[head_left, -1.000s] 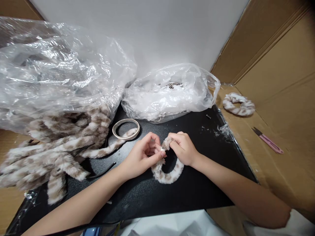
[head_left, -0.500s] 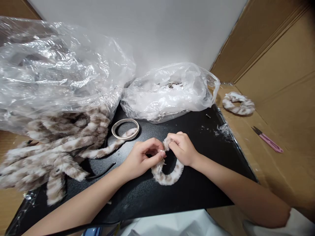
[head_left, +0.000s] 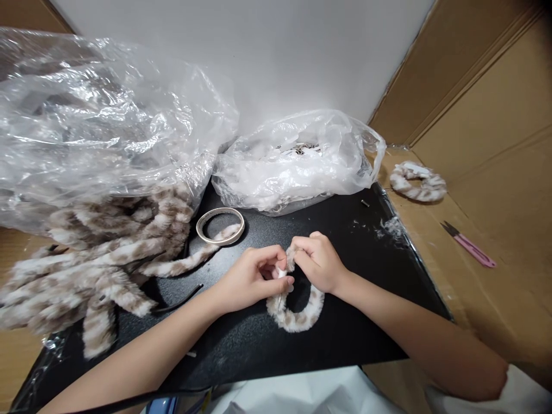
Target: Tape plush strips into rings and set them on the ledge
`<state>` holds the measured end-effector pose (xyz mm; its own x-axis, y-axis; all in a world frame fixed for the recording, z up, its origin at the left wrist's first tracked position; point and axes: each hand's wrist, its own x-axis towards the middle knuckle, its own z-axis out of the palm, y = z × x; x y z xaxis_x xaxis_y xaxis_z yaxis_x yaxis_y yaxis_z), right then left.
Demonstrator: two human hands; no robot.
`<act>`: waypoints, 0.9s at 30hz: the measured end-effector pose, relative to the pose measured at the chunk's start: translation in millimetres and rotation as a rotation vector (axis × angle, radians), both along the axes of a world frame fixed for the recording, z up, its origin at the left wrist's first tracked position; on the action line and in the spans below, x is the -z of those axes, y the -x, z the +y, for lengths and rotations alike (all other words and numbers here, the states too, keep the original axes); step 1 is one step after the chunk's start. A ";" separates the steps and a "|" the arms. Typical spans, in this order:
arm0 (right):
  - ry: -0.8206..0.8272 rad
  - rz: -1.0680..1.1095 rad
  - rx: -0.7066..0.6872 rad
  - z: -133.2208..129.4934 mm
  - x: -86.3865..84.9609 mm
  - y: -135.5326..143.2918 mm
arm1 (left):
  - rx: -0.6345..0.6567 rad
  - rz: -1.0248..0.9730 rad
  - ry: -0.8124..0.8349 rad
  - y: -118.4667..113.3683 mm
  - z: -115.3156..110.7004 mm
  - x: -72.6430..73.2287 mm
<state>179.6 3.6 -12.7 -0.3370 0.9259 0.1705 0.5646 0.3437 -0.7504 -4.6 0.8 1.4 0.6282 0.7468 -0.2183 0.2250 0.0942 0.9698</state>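
A fluffy fur ring (head_left: 298,319), white with brown spots, hangs just over the black table between my hands. My right hand (head_left: 319,261) is closed round its upper right part, thumb and fingers pinching the fur. At the ring's upper left, my left hand (head_left: 254,277) pinches a small white strip (head_left: 282,273) between thumb and fingers. Part of the strip and of the ring is hidden behind the fingers.
Left lie a pile of furry strips (head_left: 86,261) and a large plastic bag (head_left: 107,132). A tape roll (head_left: 219,240) rests on a furry strip. Behind is a smaller bag (head_left: 297,172). On the right are another fur ring (head_left: 403,183) and pink snips (head_left: 474,250).
My left hand has moved slightly down, and more of the white strip shows between its fingers. The ring's lower edge has dropped a little. My right hand keeps its grip.
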 end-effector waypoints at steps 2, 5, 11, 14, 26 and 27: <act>0.004 0.003 -0.003 -0.8 0.5 0.6 | -0.002 0.004 0.030 0.2 0.6 -0.4; 0.008 0.005 -0.012 -1.5 0.6 1.0 | 0.007 0.009 0.041 0.8 0.5 0.0; -0.032 0.041 -0.002 -0.6 -0.6 -0.2 | -0.085 -0.076 -0.010 0.5 -2.2 2.1; -0.034 0.037 -0.004 -0.3 -0.7 -0.9 | -0.105 -0.080 -0.042 0.0 -2.7 1.7; -0.022 0.009 -0.009 -1.6 -0.2 -0.4 | -0.071 0.007 -0.016 -0.7 -1.0 -1.4; -0.025 0.003 -0.013 -1.3 -0.5 -0.6 | -0.070 0.010 -0.002 -0.7 -1.1 -1.0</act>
<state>180.2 2.3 -12.2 -0.3480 0.9170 0.1949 0.5575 0.3695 -0.7434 -3.9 -0.4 2.5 0.5727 0.7891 -0.2222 0.2272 0.1077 0.9679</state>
